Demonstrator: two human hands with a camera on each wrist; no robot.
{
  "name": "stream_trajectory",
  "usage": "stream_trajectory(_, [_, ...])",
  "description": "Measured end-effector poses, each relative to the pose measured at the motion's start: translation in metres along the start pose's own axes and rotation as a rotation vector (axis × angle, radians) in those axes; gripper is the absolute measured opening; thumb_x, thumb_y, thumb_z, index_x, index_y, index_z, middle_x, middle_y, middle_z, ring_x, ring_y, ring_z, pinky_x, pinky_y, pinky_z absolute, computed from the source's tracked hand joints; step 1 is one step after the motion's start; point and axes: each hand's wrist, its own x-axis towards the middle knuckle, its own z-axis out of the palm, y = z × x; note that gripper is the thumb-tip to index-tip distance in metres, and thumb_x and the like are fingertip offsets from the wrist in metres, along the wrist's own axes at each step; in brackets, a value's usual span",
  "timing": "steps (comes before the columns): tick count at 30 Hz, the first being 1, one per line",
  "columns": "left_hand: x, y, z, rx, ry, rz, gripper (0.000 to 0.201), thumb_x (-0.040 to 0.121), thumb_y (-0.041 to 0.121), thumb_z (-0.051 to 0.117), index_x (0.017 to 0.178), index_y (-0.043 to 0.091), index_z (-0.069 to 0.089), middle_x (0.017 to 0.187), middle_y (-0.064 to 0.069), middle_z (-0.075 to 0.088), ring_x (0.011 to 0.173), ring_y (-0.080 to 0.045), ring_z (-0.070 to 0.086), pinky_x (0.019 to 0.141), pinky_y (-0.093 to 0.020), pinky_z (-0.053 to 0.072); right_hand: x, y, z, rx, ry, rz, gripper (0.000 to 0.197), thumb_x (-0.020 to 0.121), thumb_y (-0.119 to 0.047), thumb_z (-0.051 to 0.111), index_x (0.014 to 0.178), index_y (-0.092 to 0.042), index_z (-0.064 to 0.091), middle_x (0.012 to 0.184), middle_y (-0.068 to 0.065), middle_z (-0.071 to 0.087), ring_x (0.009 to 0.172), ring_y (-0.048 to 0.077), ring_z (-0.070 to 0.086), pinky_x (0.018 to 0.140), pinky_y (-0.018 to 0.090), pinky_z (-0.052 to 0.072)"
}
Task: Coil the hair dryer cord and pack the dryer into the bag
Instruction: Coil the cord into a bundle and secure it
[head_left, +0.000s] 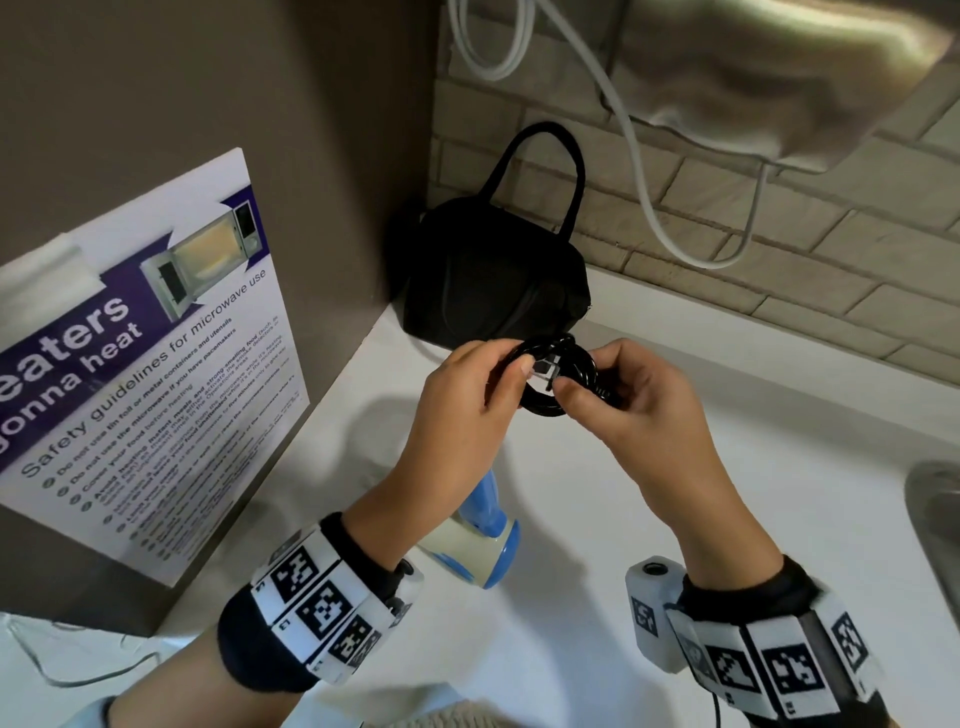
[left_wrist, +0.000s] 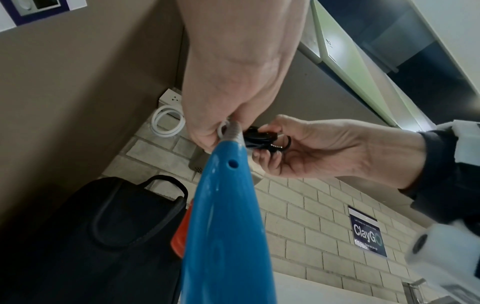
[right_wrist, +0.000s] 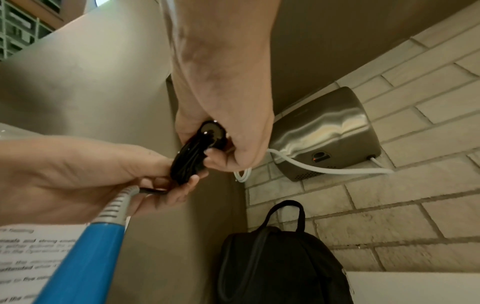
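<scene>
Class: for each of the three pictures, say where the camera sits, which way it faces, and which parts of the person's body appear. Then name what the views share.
Head: looks down at both hands, left hand and right hand, holding the coiled cord over the counter.
Left wrist: looks up along the blue dryer handle; both hands show.
Right wrist: looks up at the cord; both hands show.
Shared: the black bag.

Coiled black cord (head_left: 563, 374), blue dryer (head_left: 480, 530), upright black bag (head_left: 488, 270)
</scene>
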Motion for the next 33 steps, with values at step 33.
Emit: stream_trajectory(33, [0.002,0.0,-0.008,-0.447,-0.168,-0.272,0.019,0.09,0.01,0.061,0.109,0.009,0.065,0.099,-0.006,0.074,0.09,-0.014,0.072,0.082,-0.025,0.056,0.005,0.003,0.005,0.19,-0.038,0.012,0.035,0.084,-0.016,0.065,0.109,-0.025,0.042,0.102,0.006,0.058,0.091,0.017,0.064,0.076,0.022,0.052])
